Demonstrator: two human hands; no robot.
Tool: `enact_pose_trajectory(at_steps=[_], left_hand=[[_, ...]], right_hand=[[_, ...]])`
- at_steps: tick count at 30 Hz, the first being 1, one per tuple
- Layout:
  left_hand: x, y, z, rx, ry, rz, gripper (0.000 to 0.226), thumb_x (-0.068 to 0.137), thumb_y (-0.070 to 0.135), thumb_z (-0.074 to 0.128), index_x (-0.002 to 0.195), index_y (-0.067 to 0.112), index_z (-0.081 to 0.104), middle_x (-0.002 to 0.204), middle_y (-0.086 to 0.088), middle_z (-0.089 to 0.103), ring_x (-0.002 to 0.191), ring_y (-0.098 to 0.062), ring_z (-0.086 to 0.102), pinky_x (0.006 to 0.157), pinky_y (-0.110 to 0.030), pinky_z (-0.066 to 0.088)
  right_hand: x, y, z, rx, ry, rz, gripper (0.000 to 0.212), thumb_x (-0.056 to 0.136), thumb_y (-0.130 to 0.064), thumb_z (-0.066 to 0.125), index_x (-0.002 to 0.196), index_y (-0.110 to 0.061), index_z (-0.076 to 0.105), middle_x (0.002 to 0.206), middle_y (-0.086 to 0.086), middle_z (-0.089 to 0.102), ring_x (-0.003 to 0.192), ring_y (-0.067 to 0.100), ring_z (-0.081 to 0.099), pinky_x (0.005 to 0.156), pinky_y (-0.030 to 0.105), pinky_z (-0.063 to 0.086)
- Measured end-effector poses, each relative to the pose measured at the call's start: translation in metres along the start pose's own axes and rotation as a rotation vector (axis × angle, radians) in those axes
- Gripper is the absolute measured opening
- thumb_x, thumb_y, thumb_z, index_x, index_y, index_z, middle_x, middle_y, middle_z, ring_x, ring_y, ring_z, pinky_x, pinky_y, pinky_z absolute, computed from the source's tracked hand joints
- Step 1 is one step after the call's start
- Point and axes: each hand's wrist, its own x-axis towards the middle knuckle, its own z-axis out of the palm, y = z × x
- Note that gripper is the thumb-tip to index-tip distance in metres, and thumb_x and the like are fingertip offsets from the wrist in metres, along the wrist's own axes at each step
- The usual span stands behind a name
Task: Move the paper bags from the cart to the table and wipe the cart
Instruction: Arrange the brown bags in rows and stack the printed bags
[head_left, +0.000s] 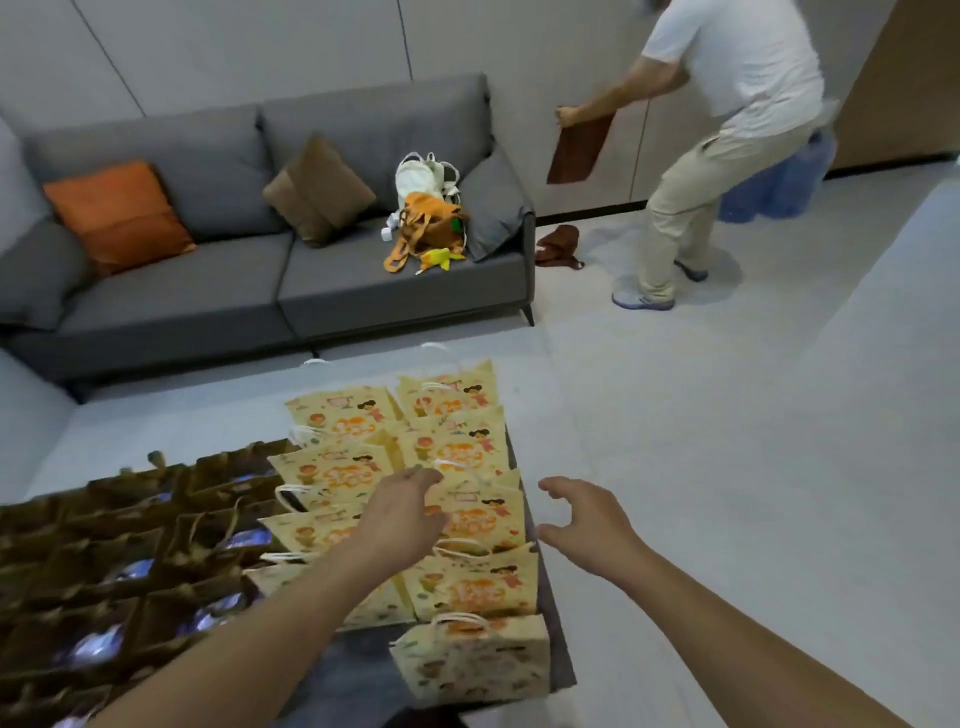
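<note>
Several yellow paper bags (457, 447) with cartoon prints and white cord handles stand in two rows on a dark table (563, 670). The nearest yellow bag (472, 660) stands alone at the front. Several brown paper bags (119, 561) fill the table's left part. My left hand (402, 512) reaches over the yellow bags, fingers loosely bent above one bag's handle; a grip is not visible. Just right of the bags, my right hand (576, 525) hovers open with its fingers spread, holding nothing. No cart is in view.
A grey sofa (311, 270) with orange and brown cushions and a pile of cloth bags (428, 213) stands behind the table. At the back right a person (727, 130) bends while holding a brown cloth (579, 148). Another brown cloth (558, 247) lies on the grey floor.
</note>
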Motion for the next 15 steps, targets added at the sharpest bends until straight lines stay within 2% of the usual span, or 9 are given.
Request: enact_pose_trajectory(at_steps=[4,6,9,10,12,13,15], left_hand=[[0.000,-0.029,0.019,-0.002,-0.008,-0.089,0.054,0.095,0.035,0.064,0.146,0.025,0.049,0.152,-0.002,0.044,0.141,-0.023,0.037,0.112,-0.037,0.036],[0.001,-0.040,0.026,-0.001,-0.004,-0.118,0.052,0.094,0.035,0.066,0.143,0.025,0.052,0.150,-0.002,0.048,0.139,-0.023,0.040,0.111,-0.036,0.037],[0.001,-0.053,0.036,0.007,-0.013,-0.128,0.049,0.092,0.027,0.067,0.140,0.024,0.055,0.145,-0.001,0.053,0.134,-0.022,0.046,0.110,-0.033,0.038],[0.000,-0.057,0.039,0.012,-0.017,-0.126,0.049,0.092,0.026,0.067,0.139,0.024,0.056,0.145,-0.001,0.053,0.135,-0.022,0.046,0.111,-0.034,0.037],[0.001,-0.064,0.043,-0.002,-0.042,-0.137,0.048,0.092,0.024,0.067,0.139,0.023,0.056,0.147,-0.002,0.051,0.138,-0.023,0.042,0.113,-0.036,0.036],[0.002,-0.067,0.044,-0.013,-0.056,-0.143,0.048,0.093,0.024,0.067,0.140,0.023,0.056,0.147,-0.003,0.050,0.138,-0.024,0.041,0.113,-0.035,0.036],[0.005,-0.073,0.046,-0.019,-0.081,-0.156,0.049,0.093,0.024,0.067,0.140,0.023,0.055,0.145,-0.003,0.050,0.136,-0.024,0.041,0.110,-0.034,0.035]], right_hand=[[0.024,0.005,0.023,-0.018,-0.086,0.001,0.067,0.086,-0.027,0.076,0.147,-0.020,0.049,0.141,-0.001,0.057,0.128,0.018,0.053,0.094,0.024,0.042],[0.037,0.005,0.039,-0.081,-0.139,-0.027,0.068,0.083,-0.025,0.077,0.146,-0.021,0.050,0.142,-0.001,0.056,0.128,0.019,0.053,0.096,0.027,0.045],[0.058,0.003,0.072,-0.246,-0.309,-0.082,0.070,0.080,-0.026,0.076,0.145,-0.025,0.050,0.142,-0.001,0.055,0.127,0.021,0.052,0.099,0.031,0.048],[0.065,0.004,0.084,-0.308,-0.375,-0.100,0.065,0.081,-0.028,0.074,0.142,-0.025,0.052,0.137,0.000,0.058,0.123,0.023,0.055,0.097,0.034,0.050],[0.078,0.008,0.107,-0.380,-0.460,-0.109,0.040,0.088,-0.027,0.065,0.128,-0.024,0.063,0.122,0.002,0.065,0.110,0.024,0.061,0.089,0.037,0.054],[0.085,0.010,0.115,-0.378,-0.468,-0.081,0.027,0.092,-0.024,0.059,0.118,-0.022,0.067,0.114,0.003,0.068,0.105,0.024,0.062,0.085,0.036,0.054],[0.095,0.012,0.123,-0.323,-0.409,-0.015,0.019,0.098,-0.020,0.053,0.108,-0.017,0.069,0.104,0.004,0.068,0.097,0.025,0.064,0.080,0.035,0.054]])
